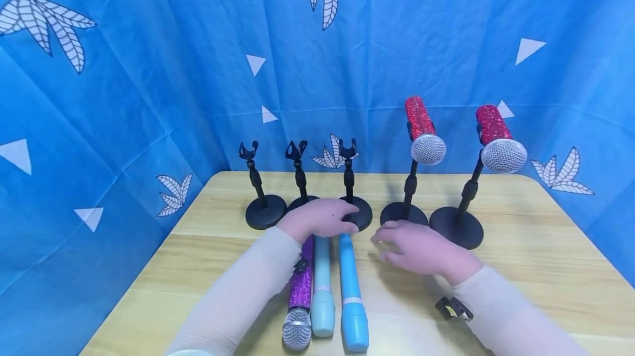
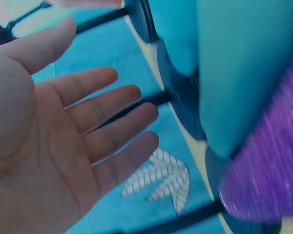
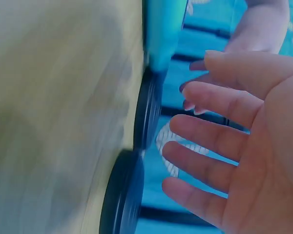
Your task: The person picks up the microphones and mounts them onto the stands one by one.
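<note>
My left hand (image 1: pixel 324 217) hovers over the far ends of three microphones lying side by side, its fingers extended and holding nothing. These are a glittery purple microphone (image 1: pixel 300 290) with a silver mesh head, a pale teal microphone (image 1: pixel 323 295) and a bright blue microphone (image 1: pixel 351 301). To their right, my right hand (image 1: pixel 421 248) is held above the table, fingers loosely spread, with nothing in it. In the left wrist view the palm (image 2: pixel 44 146) faces the camera beside the purple and teal microphones. The right wrist view shows relaxed fingers (image 3: pixel 205 134) near the round stand bases.
Three black stands with bare clips, the left stand (image 1: pixel 265 210), middle stand (image 1: pixel 300 179) and third stand (image 1: pixel 359 215), line the back. Two more hold a red glitter microphone (image 1: pixel 419 119) and a darker red microphone (image 1: pixel 496 130). Blue curtain (image 1: pixel 198 69) surrounds the wooden table (image 1: pixel 188 268).
</note>
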A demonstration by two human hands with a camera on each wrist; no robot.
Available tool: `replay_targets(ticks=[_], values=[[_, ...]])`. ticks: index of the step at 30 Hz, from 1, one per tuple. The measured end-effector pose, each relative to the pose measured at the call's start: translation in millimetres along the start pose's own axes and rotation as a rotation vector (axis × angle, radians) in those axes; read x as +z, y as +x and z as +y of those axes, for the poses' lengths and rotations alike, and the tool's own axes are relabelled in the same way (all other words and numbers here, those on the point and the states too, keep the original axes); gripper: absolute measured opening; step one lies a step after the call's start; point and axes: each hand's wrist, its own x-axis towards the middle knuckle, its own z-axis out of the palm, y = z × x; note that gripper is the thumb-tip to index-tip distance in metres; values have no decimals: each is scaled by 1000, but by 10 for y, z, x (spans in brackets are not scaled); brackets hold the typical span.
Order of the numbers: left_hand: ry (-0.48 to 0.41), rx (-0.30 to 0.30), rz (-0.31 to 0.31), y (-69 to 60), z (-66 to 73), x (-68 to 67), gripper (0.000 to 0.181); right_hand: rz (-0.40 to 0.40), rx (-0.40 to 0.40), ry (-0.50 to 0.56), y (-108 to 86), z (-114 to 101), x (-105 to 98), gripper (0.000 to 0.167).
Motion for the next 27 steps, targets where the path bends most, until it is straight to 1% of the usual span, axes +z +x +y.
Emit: replay_targets(ticks=[3,6,8,10,13,17,20,24,27], values=[[-53,-71,21,-88,-129,-38,58,12,-67,-22,55,-122,28,35],[-106,-122,53,-125,-238,-78,60,39,-158,-51,109,-226,70,39],[-140,-141,88,-111,-301,-95,62,59,-231,-73,150,-289,108,40],[-173,-152,133,-72,-355,-109,64,72,-288,-100,190,-344,154,39],[-240,-163,205,14,-419,-118,65,93,-349,-126,242,-408,226,39],[-331,-162,296,134,-475,-129,62,100,-385,-141,268,-456,295,39],[-365,-158,345,190,-492,-136,60,76,-382,-165,268,-480,334,43],[-387,-161,369,216,-488,-138,60,6,-365,-207,254,-513,364,47],[-411,-154,379,248,-469,-130,61,-30,-364,-241,222,-516,362,48]])
